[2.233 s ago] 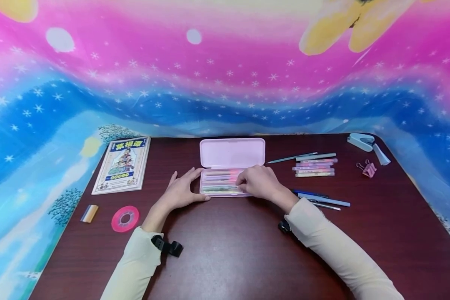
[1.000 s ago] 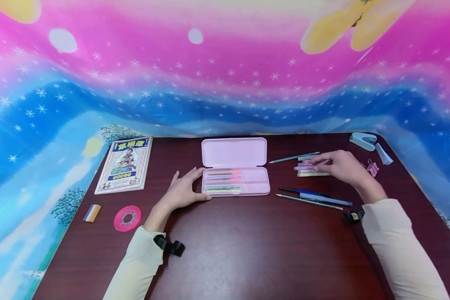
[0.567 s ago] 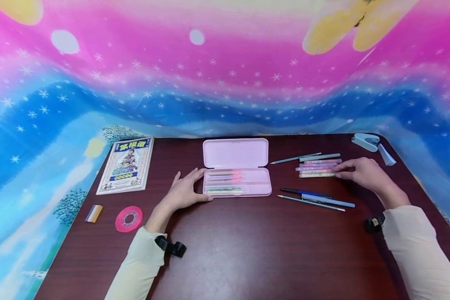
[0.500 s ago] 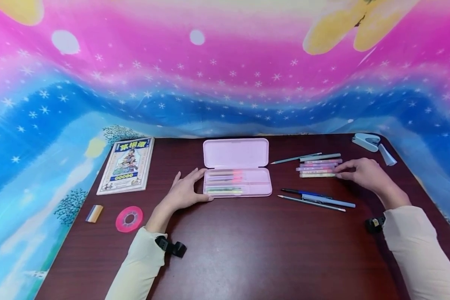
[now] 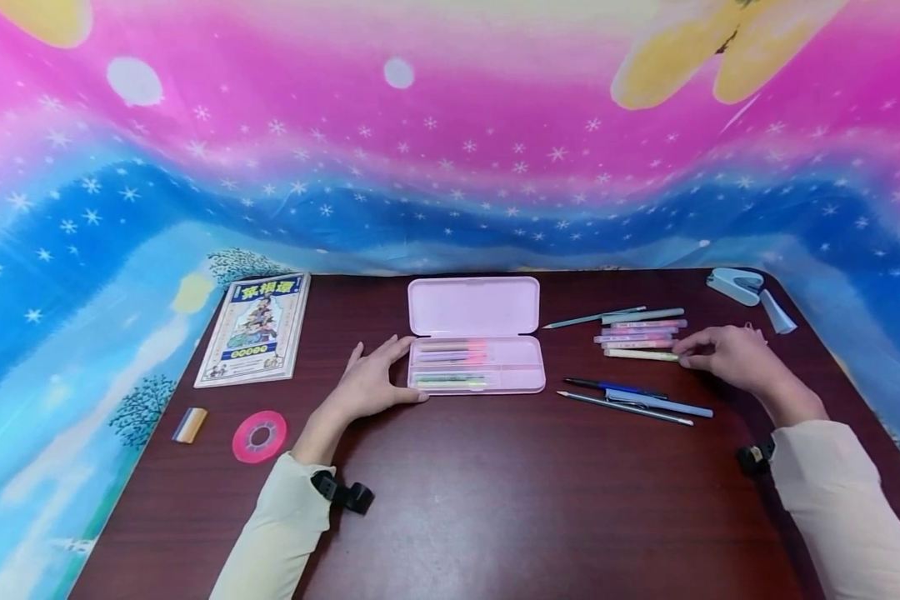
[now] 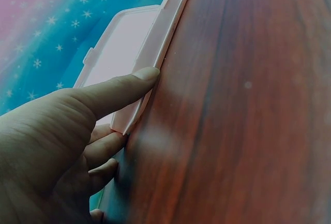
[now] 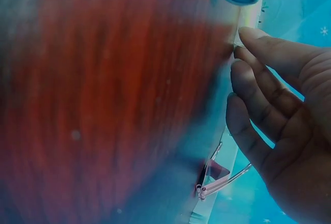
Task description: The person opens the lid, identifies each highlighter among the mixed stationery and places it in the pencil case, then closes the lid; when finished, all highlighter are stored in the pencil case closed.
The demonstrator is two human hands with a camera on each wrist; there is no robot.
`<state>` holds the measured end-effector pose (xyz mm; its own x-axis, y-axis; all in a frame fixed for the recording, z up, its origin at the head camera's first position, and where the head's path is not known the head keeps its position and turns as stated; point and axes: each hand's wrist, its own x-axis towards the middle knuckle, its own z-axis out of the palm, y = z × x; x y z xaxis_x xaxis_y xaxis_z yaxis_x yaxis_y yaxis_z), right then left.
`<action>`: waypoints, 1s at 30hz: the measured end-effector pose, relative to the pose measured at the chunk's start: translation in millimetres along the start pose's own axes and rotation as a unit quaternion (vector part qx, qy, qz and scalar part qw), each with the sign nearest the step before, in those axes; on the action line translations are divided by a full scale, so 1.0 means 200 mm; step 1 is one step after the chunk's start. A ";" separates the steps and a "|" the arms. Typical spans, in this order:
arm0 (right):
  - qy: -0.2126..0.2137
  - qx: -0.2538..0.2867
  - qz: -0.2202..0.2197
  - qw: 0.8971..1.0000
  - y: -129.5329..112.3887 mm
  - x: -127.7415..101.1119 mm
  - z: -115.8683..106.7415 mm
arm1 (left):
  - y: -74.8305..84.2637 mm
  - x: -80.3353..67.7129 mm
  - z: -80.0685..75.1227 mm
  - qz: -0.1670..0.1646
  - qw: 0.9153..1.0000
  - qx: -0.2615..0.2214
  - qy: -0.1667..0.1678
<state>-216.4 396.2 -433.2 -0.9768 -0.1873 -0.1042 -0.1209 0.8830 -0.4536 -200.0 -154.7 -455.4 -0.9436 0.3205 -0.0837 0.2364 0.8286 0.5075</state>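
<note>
My left hand [image 5: 367, 385] holds the left end of an open pink pencil case [image 5: 525, 379]. In the left wrist view the thumb lies on the front edge of the case [image 6: 164, 32], and the fingers are at its end. Several slim pens [image 5: 450, 357] lie in the left part of the case. To the right, my right hand [image 5: 737, 360] pinches the right end of a pale yellow highlighter [image 5: 637, 355] between thumb and fingers. That highlighter lies just in front of a row of pink and purple highlighters [image 5: 645, 337]; its gripped end is covered.
Two pens and a pencil [image 5: 630, 410] lie in front of the highlighters; a teal pencil [image 5: 585, 318] lies behind. A stapler [image 5: 733, 286] and pink binder clip [image 7: 214, 173] are far right. Left are a booklet [image 5: 253, 329], pink tape roll [image 5: 240, 437] and eraser [image 5: 190, 425].
My right hand left the pencil case, passed over the highlighters and went to their right ends. The yellow highlighter has shifted slightly towards me, away from the row. My left hand stays at the case.
</note>
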 end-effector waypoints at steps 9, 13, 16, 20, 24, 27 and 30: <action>0.009 -0.015 -0.014 1.000 -0.04 -0.01 -0.01 | 0.00 0.00 0.00 0.002 1.000 -0.002 0.002; 0.015 -0.023 -0.014 1.000 -0.08 -0.02 -0.03 | 0.00 0.00 0.00 0.002 1.000 -0.002 0.003; 0.015 -0.016 -0.013 1.000 -0.12 -0.03 -0.05 | 0.00 0.00 0.00 0.002 1.000 -0.002 0.002; 0.009 0.008 -0.029 1.000 -0.20 -0.03 -0.04 | 0.00 0.00 0.00 0.001 1.000 0.000 0.002; 0.002 0.027 -0.054 0.998 -0.29 -0.01 -0.02 | 0.00 0.00 0.00 0.003 1.000 -0.001 0.002; 0.000 0.034 -0.069 0.997 -0.37 0.02 0.00 | 0.00 0.00 0.00 0.005 1.000 -0.001 0.003; -0.003 0.039 -0.088 0.995 -0.44 0.04 0.02 | 0.00 0.00 0.00 0.006 1.000 0.000 0.004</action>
<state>-213.6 315.9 -398.2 -0.9406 -0.3386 -0.0229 -0.2750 0.7999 -0.5334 -200.4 -154.2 -456.2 -0.9425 0.3267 -0.0711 0.2477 0.8251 0.5078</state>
